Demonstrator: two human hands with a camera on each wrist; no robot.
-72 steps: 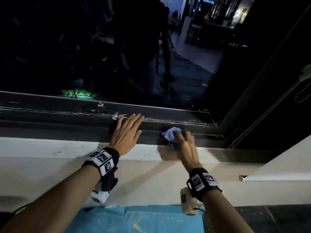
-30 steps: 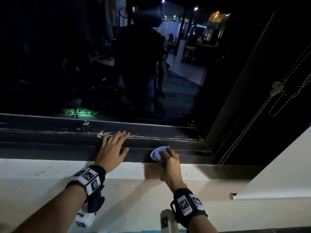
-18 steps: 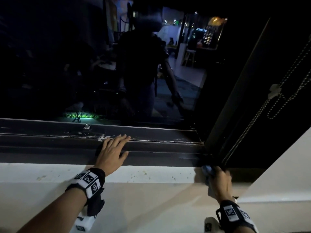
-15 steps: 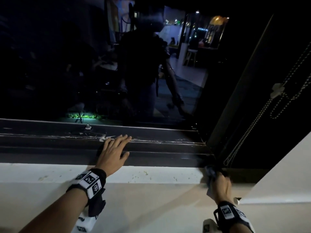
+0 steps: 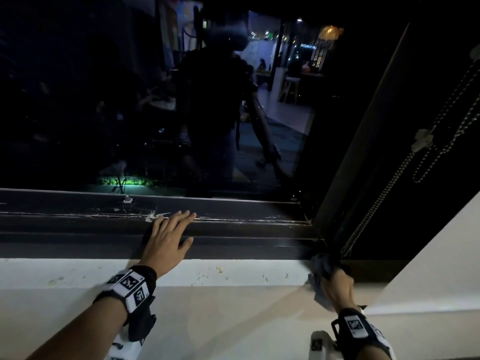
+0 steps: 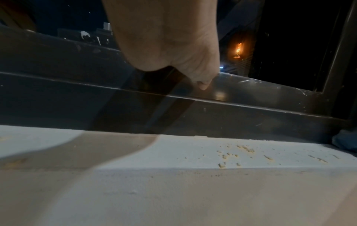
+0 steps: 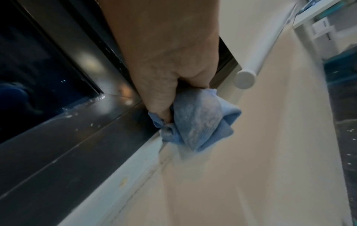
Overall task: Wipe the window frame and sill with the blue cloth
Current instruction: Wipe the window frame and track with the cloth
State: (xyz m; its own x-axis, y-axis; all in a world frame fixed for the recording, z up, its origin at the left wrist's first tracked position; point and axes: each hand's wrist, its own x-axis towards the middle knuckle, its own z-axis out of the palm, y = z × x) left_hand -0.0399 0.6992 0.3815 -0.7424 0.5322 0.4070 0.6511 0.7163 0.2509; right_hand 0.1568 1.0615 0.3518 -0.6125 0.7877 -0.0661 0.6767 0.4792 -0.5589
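Note:
The dark window frame (image 5: pixel 246 229) runs across the head view above the white sill (image 5: pixel 233 272). My right hand (image 5: pixel 337 284) grips the bunched blue cloth (image 5: pixel 320 268) at the sill's right end, by the frame's lower right corner. In the right wrist view the blue cloth (image 7: pixel 197 119) is bunched in my right hand (image 7: pixel 166 73) and touches the sill edge (image 7: pixel 135 160). My left hand (image 5: pixel 168 237) lies flat with straight fingers on the frame's bottom rail, holding nothing. In the left wrist view my left hand (image 6: pixel 166 45) rests on the rail (image 6: pixel 251 97).
Crumbs and specks (image 5: pixel 220 270) dot the sill between my hands. A beaded blind chain (image 5: pixel 384 193) hangs along the right jamb. A white blind rail end (image 7: pixel 245 79) juts out just right of the cloth. The dark glass (image 5: pixel 155 100) reflects a person.
My right hand has swept the cloth from the middle of the frame rail rightwards to the sill's right end near the corner. My left hand has stayed flat on the rail.

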